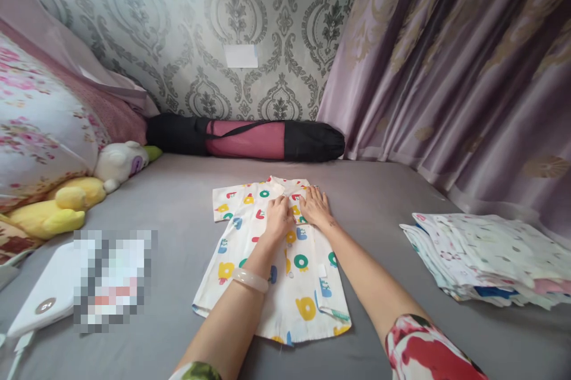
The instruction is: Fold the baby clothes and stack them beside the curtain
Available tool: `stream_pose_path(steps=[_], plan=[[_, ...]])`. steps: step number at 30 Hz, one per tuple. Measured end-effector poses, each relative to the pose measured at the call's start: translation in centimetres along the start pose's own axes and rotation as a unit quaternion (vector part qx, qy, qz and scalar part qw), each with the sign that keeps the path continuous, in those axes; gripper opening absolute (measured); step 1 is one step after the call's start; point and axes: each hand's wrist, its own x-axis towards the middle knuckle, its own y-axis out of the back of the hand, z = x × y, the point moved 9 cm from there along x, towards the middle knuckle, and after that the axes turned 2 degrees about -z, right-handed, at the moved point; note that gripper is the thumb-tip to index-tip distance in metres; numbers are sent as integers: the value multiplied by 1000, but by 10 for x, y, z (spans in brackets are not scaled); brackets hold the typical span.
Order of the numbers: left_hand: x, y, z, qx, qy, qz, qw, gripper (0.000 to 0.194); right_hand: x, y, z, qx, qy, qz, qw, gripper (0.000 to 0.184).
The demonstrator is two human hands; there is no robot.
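Note:
A small white short-sleeved shirt (256,237) with colourful letter prints lies spread on the grey bed sheet, collar away from me. Its left sleeve sticks out sideways; the right side is folded inward over the front, and a small white label shows near the hem. My left hand (280,217), below a pale bangle, is closed on the cloth near the collar, fingers bent; the fingertips are partly hidden. Beside it my right hand (314,206) rests flat on the folded right shoulder, fingers stretched out.
Folded clothes are stacked (495,255) at the right. A white power bank (49,291) with a cable lies left, beside a blurred-out object (118,279). Plush toys (118,163) and a floral pillow (40,124) line the left. A black-and-maroon rolled bag (250,141) lies along the wall.

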Motion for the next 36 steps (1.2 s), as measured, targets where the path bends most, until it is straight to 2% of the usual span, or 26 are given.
stream_pose_path(steps=[4,7,9,12,17,22,25,30,34,36], plan=[[2,8,-4,-6,38,13,999,26,-2,4,-7,0,17,-4,1000,64],[3,17,-11,-23,63,39,997,27,-6,12,-26,1,64,3,998,61],[3,20,-15,-26,77,45,996,28,-9,10,-39,8,93,-8,996,59],[3,21,-20,-21,95,36,995,29,-11,3,-49,19,101,-20,994,58],[4,19,-24,-9,106,30,994,30,-8,-2,-48,27,97,-16,995,56],[4,18,-30,-16,108,27,994,28,-18,7,-41,82,112,-15,990,58],[1,19,-30,-7,96,26,995,25,-44,9,-30,80,120,-11,990,61],[-3,22,-24,15,65,24,997,22,-117,3,-16,38,129,-46,990,66],[-4,25,-24,7,70,7,997,22,-176,7,-20,34,167,-65,983,67],[-6,26,-20,6,51,-15,999,23,-201,8,-23,44,183,-83,979,67]])
